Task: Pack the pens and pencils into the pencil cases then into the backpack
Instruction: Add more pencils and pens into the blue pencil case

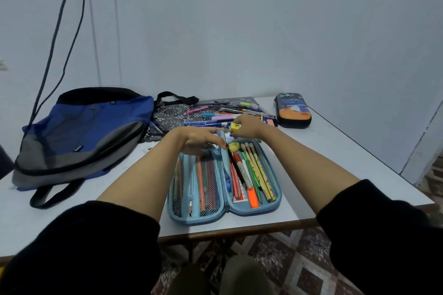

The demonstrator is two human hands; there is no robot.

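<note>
Small yellow plastic block (235,127) is pinched in right hand (248,126) above the far end of the open light-blue zip pencil case (275,189). Left hand (197,139) is laid there, fingers straight. Loose pens (223,112) are left beyond it. Risk: right half overfilled, zip likely jammed.

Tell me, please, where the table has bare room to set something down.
Bare tabletop lies right of the open blue case, nearer than the dark case, and between backpack and near edge. The patterned mat with loose pens is crowded.

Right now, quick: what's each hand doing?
Left hand: open, fingers straight, resting on the blue case.
Right hand: closed, pinching a small yellow item.
</note>
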